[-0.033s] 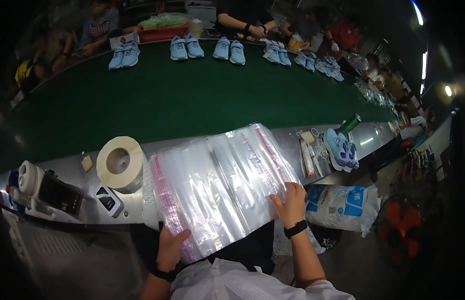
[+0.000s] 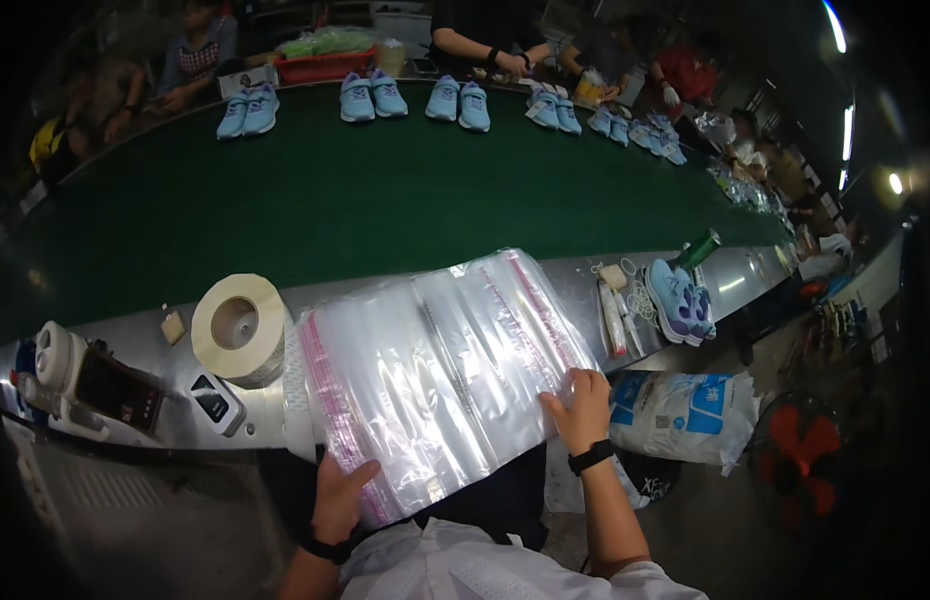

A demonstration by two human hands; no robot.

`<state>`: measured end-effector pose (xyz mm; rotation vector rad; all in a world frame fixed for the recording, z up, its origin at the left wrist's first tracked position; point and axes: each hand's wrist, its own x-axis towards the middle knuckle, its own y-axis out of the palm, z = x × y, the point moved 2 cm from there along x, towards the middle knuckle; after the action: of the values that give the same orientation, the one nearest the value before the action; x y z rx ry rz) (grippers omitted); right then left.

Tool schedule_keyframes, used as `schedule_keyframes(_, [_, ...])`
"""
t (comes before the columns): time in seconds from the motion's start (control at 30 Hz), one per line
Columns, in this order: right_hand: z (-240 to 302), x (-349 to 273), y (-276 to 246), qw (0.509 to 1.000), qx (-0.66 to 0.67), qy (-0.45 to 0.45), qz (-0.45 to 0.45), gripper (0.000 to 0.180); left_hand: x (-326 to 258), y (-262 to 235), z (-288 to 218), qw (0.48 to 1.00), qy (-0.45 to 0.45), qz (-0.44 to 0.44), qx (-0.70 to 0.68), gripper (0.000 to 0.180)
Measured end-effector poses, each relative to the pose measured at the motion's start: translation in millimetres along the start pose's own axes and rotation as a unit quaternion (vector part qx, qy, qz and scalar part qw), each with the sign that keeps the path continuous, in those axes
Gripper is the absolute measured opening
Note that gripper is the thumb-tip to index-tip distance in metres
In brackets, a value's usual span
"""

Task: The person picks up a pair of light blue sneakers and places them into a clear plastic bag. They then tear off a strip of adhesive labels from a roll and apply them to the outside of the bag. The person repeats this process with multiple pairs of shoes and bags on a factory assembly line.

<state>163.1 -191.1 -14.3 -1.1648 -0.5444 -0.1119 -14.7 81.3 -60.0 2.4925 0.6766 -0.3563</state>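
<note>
A stack of clear plastic bags (image 2: 425, 380), with pink strips along its left and right sides, lies tilted across the near edge of the metal table and juts out toward me. My left hand (image 2: 341, 495) grips its lower left corner, thumb on top and fingers hidden underneath. At the lower right edge my right hand (image 2: 585, 408) holds the same stack, thumb lying on the plastic. Both wrists wear dark bands. Close to the stack's left side stands a large roll of cream labels (image 2: 213, 345).
Beyond runs a green conveyor belt (image 2: 385, 200) with several pairs of light blue shoes (image 2: 373, 98). To the left are a handheld device (image 2: 217, 404) and a white machine (image 2: 60, 365). Rightward are rubber bands (image 2: 641, 302), more shoes (image 2: 675, 302), a can (image 2: 699, 248), a white sack (image 2: 680, 415) and a fan (image 2: 803, 450). People work opposite.
</note>
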Motion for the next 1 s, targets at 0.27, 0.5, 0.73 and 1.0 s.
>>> schedule_keyframes(0.27, [-29, 2, 19, 0.998, 0.044, 0.039, 0.032, 0.015, 1, -9, -2, 0.998, -0.047, -0.018, -0.030, 0.037])
schedule_keyframes(0.5, [103, -3, -24, 0.907, 0.347, -0.160, 0.174, 0.010, 8, -19, 5, 0.996, -0.053, -0.001, -0.077, 0.035])
schedule_keyframes(0.73, [114, -14, -23, 0.833, 0.442, -0.125, 0.307, 0.022, 6, -23, 9, 0.974, -0.056, 0.027, -0.218, 0.037])
schedule_keyframes(1.0, [-16, -1, 17, 0.993, -0.112, -0.025, -0.013, 0.029, 4, -10, -1, 1.000, -0.002, -0.003, -0.021, 0.044])
